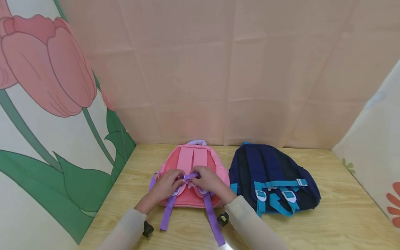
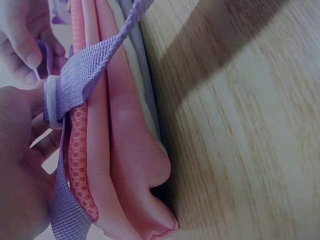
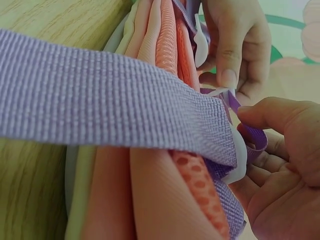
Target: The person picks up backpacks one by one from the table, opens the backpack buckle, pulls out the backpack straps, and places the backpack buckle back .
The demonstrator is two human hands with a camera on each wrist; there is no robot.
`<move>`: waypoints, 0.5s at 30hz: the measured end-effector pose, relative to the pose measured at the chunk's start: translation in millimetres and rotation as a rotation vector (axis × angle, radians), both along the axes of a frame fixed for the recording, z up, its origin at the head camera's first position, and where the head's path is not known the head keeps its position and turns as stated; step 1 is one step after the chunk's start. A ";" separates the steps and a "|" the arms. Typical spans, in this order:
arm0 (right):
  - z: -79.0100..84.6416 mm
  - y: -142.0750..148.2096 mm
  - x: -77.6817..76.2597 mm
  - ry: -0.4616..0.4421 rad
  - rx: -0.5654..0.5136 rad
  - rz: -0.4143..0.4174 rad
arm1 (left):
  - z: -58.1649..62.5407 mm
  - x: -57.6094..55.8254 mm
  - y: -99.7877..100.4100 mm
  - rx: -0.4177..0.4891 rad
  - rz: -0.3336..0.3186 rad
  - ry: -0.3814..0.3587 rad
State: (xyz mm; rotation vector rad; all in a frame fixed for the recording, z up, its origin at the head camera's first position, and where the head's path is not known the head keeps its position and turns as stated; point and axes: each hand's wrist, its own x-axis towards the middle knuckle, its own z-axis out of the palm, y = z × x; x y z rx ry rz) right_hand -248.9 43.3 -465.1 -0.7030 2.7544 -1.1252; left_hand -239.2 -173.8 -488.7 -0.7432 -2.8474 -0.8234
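Note:
A pink backpack (image 1: 188,202) with purple straps lies on the table, its shoulder-strap side facing up. Over its middle my two hands meet at a narrow purple strap (image 1: 191,176) with a small white buckle (image 1: 185,178). My left hand (image 1: 168,184) pinches the buckle end between thumb and fingers. My right hand (image 1: 207,178) pinches the strap a little to the right, and the webbing makes a loop (image 3: 257,142) by its fingers. Two wider purple webbing straps hang toward the front through white adjusters (image 2: 51,101). Fingers partly hide the buckle.
Beside the pink backpack on the right lies a dark blue backpack (image 1: 265,163) with teal straps and white buckles. Both rest on a wood-grain table (image 1: 343,208). A pink cloth (image 1: 231,69) hangs behind, and a tulip-printed panel (image 1: 47,69) stands on the left.

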 end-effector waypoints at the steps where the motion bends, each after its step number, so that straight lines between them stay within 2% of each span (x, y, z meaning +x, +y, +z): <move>1: 0.6 0.5 0.3 -0.004 -0.007 0.000 | 0.3 0.0 0.1 0.001 0.002 -0.002; 8: 1.0 3.6 -0.5 -0.026 -0.032 0.001 | 0.5 0.1 0.0 0.011 0.004 -0.014; 15: 1.2 6.9 -0.8 -0.014 -0.058 -0.004 | -2.8 -1.3 -1.2 0.016 -0.003 0.008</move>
